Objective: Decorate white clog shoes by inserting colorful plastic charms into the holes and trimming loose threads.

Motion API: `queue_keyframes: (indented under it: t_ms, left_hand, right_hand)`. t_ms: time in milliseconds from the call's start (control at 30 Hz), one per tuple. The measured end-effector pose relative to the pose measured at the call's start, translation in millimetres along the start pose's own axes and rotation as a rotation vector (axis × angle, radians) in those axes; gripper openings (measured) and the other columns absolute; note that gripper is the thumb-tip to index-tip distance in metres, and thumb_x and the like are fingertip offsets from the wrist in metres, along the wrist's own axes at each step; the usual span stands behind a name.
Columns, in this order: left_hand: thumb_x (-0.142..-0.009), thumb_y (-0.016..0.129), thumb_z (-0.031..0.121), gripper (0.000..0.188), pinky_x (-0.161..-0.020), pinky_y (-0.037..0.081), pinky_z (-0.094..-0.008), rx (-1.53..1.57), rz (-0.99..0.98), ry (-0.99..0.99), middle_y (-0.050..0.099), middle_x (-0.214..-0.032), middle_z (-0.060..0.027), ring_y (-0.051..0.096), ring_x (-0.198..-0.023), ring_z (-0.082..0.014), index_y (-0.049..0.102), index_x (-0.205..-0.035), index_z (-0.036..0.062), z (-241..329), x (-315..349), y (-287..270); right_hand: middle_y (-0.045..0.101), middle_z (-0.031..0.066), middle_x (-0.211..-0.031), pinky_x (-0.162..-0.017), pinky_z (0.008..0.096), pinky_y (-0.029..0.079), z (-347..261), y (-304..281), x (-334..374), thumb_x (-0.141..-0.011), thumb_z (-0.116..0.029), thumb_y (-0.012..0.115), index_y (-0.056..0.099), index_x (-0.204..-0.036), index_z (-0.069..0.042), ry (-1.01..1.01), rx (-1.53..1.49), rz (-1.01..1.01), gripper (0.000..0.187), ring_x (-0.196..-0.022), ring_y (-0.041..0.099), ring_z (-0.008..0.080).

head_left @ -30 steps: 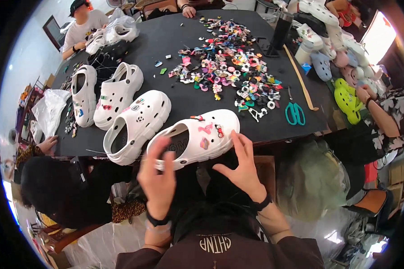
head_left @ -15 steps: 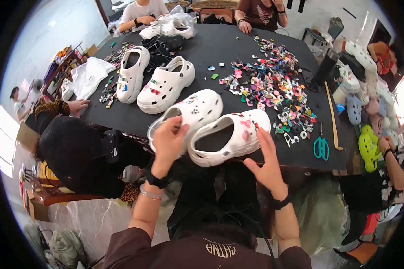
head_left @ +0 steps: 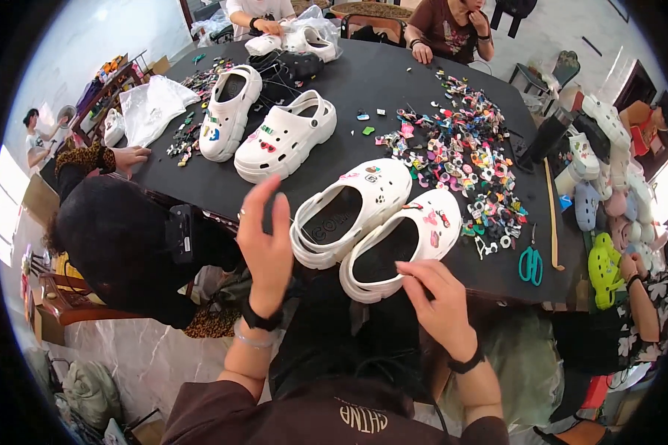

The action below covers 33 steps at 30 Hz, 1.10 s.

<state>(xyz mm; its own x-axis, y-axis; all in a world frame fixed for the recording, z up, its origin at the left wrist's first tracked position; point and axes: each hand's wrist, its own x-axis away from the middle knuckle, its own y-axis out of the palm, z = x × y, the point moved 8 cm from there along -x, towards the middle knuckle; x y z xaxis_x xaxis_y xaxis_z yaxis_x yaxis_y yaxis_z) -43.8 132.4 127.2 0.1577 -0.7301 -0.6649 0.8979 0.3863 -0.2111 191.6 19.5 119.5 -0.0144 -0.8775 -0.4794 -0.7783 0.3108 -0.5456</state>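
Note:
Two white clogs with charms in their holes stand side by side at the table's near edge, toes pointing away. My left hand point(head_left: 266, 248) is raised left of the left clog point(head_left: 386, 180), open, thumb and fingers apart and holding nothing. At the right clog point(head_left: 436, 233), my right hand point(head_left: 439, 300) has its fingers bent together over the side rim of the foot opening, pinching it. Pink and red charms sit on that clog's toe. Farther left stand another white clog point(head_left: 286, 141) with a red charm and one more white clog point(head_left: 230, 115).
A wide heap of colourful charms point(head_left: 467, 163) covers the table's right side. Teal scissors point(head_left: 531, 265), a wooden stick point(head_left: 551, 215) and a black bottle point(head_left: 548, 137) lie or stand beyond it. A person in a black cap point(head_left: 119, 252) sits close on my left; others are around the table.
My left hand has let go of the left clog and lifted away. Both near clogs have shifted right and closer together. My right hand has moved from the right clog's toe to its side rim.

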Motion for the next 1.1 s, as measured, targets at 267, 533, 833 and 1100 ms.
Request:
queue_keyframes:
  t_ms: [267,533,833,1100]
  left_hand:
    - [-0.095,0.054,0.034,0.044,-0.09,0.044,-0.03,0.277,-0.389,-0.616,0.065,-0.109,-0.0163,0.06,-0.103,-0.0219,0.061,-0.116,-0.0036,-84.5,37.6,61.5]
    - [-0.092,0.052,0.006,0.035,-0.096,0.039,-0.0285,0.352,-0.285,-0.579,0.058,-0.123,-0.0119,0.055,-0.11,-0.0174,0.055,-0.126,-0.0013,-60.4,71.9,35.5]
    - [-0.088,0.05,-0.002,0.037,-0.104,0.035,-0.0367,0.103,-0.318,-0.055,0.058,-0.127,-0.014,0.047,-0.126,-0.0301,0.054,-0.124,-0.0045,-7.6,78.2,25.7]
    - [-0.09,0.049,0.008,0.037,-0.104,0.033,-0.053,0.045,-0.377,0.335,0.057,-0.125,-0.0215,0.044,-0.126,-0.0428,0.052,-0.125,-0.0042,31.4,105.9,12.1]
  right_hand:
    - [0.056,0.0237,-0.061,-0.059,0.0495,0.046,17.5,76.1,-57.2,-0.1,-0.038,0.037,0.061,-0.075,0.004,0.078,0.339,-0.499,0.055,-0.062,0.059,0.0419]
    - [0.064,0.0183,-0.077,-0.072,0.0348,0.048,31.8,103.7,9.6,-0.1,-0.045,0.036,0.063,-0.084,0.005,0.516,-0.117,-0.734,0.059,-0.075,0.064,0.0288]
    - [0.062,0.0138,-0.082,-0.074,0.0362,0.048,35.1,93.3,25.9,-0.096,-0.037,0.051,0.058,-0.104,0.002,0.63,-0.238,-0.357,0.041,-0.076,0.061,0.025]
    - [0.059,0.0039,-0.067,-0.051,0.0276,0.045,32.7,58.7,48.4,-0.089,-0.019,0.064,0.058,-0.094,-0.002,0.352,-0.307,0.216,0.019,-0.057,0.056,0.0117]
